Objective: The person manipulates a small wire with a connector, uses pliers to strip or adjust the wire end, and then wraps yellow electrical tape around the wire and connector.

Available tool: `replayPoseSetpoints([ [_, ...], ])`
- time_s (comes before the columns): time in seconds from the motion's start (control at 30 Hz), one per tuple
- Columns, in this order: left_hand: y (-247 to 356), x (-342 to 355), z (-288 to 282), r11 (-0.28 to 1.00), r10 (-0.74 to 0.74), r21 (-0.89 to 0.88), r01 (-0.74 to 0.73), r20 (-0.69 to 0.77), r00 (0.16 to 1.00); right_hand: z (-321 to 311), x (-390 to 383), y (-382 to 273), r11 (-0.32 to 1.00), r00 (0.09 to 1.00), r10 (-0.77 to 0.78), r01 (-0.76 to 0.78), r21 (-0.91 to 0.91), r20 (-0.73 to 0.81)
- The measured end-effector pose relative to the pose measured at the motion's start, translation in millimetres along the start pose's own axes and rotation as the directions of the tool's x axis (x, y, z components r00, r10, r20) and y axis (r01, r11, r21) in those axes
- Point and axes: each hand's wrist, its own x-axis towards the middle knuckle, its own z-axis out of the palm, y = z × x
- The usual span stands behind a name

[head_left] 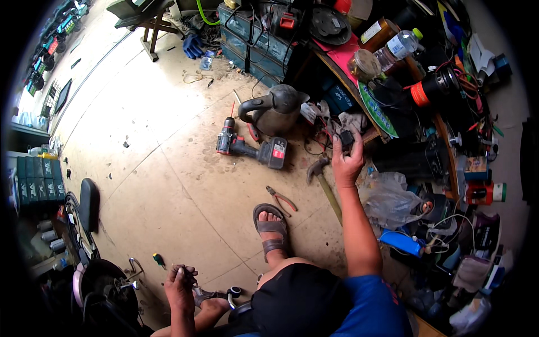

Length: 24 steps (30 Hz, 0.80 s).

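Observation:
My right hand (349, 160) is stretched out to the right, thumb and fingers pinching a small black boxy part (347, 139). Below it on the floor lies a claw hammer (324, 182) with a wooden handle. At the lower left, my left hand (178, 289) is closed on a small dark object (191, 276) whose kind I cannot make out. Beside that hand a green and black screwdriver (159, 260) rests on the floor. Red-handled pliers (282, 200) lie in front of my sandalled foot. Farther off are a cordless drill (247, 145) lying on its side and a dark kettle (276, 112).
A cluttered workbench (387, 126) runs along the right, bearing jars, a plastic bottle (400, 45) and cables. A clear plastic bag (393, 199) and a blue object (402, 242) lie beneath. Stacked blue toolboxes (258, 45) stand ahead. A wheel (115, 292) is at lower left.

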Motion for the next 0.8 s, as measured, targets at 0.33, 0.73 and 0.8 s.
replayPoseSetpoints([
  [0.33, 14.2, -20.6, 2.5, 0.995, 0.088, -0.047, -0.086, 0.036, 0.995, -28.9, 7.3, -98.9, 0.973, 0.96, -0.135, 0.082, 0.215, 0.247],
  [0.73, -0.7, -33.3, -7.4, 0.993, 0.056, -0.107, -0.052, 0.035, 0.998, 13.6, -65.9, -124.6, -0.651, 0.469, 0.311, -0.528, 0.545, 0.826],
  [0.8, -1.4, -31.3, -8.2, 0.994, 0.053, -0.1, -0.049, 0.035, 0.998, 22.4, -75.5, -130.5, -0.677, 0.452, 0.245, -0.554, 0.485, 0.858],
])
